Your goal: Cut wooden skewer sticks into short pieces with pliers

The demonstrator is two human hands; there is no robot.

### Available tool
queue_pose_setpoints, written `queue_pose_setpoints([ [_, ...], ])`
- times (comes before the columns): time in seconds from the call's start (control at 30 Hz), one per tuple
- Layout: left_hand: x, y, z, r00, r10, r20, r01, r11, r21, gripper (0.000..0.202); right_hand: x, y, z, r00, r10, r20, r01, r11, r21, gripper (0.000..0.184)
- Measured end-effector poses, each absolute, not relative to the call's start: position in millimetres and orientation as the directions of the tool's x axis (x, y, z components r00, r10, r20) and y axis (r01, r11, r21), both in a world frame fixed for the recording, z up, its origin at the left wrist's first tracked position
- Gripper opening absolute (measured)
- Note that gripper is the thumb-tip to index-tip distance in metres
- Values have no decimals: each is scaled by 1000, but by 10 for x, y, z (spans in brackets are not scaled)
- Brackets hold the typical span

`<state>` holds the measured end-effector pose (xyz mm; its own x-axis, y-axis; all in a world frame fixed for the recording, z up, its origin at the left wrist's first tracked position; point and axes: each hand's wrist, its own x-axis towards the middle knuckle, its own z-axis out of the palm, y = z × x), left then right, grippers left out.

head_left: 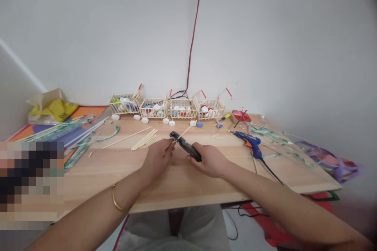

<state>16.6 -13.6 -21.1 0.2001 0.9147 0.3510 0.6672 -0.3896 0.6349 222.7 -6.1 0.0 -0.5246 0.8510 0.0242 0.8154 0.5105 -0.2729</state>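
My right hand (209,160) is closed round the handles of black pliers (185,146), whose jaws point up and left over the wooden board (182,180). My left hand (159,156) pinches a thin bamboo stick (185,131) that runs into the plier jaws. A loose bundle of several bamboo sticks (145,139) lies just left of my left hand. A gold bangle is on my left wrist.
Several small stick-built carts (167,107) filled with bottle caps line the wall. A blue glue gun (250,142) with its cord lies to the right, near a red dish (241,116). Coloured paper sheets and a yellow bag (55,110) sit at the left.
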Motion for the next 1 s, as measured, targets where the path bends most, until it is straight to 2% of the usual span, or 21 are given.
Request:
queue_pose_setpoints([
  [0.13,199,-99,-258,236,937,259,720,-347,600,31,2247,-11,-22,-518,850,-97,831,473,-293,24],
  [0.23,215,-69,-292,275,938,210,751,-346,563,29,2237,10,-22,-525,834,-172,820,440,-366,22],
  [0.43,217,-22,-344,294,935,199,805,-354,477,26,2209,23,-29,-519,812,-267,806,360,-471,23],
  [0.57,206,-12,-340,309,928,208,786,-372,493,28,2227,61,10,-458,795,-398,844,250,-474,33],
  [0.67,188,-12,-309,327,918,224,730,-395,558,30,2293,135,86,-481,783,-395,852,311,-420,40],
  [0.73,176,-11,-289,292,935,201,636,-348,689,31,2371,191,119,-496,812,-308,855,397,-332,47],
  [0.83,174,-8,-272,208,978,-1,287,-60,956,27,2527,258,88,-474,868,-146,874,445,-195,60],
  [0.87,179,-8,-268,219,972,-88,128,61,990,23,2584,276,57,-467,879,-94,879,449,-161,65],
  [0.93,192,-9,-257,279,938,-205,-135,250,959,18,2698,312,-19,-462,887,-2,882,460,-104,75],
  [1.0,204,-8,-241,338,905,-258,-261,354,898,15,2802,353,-88,-452,889,70,886,456,-81,80],
])
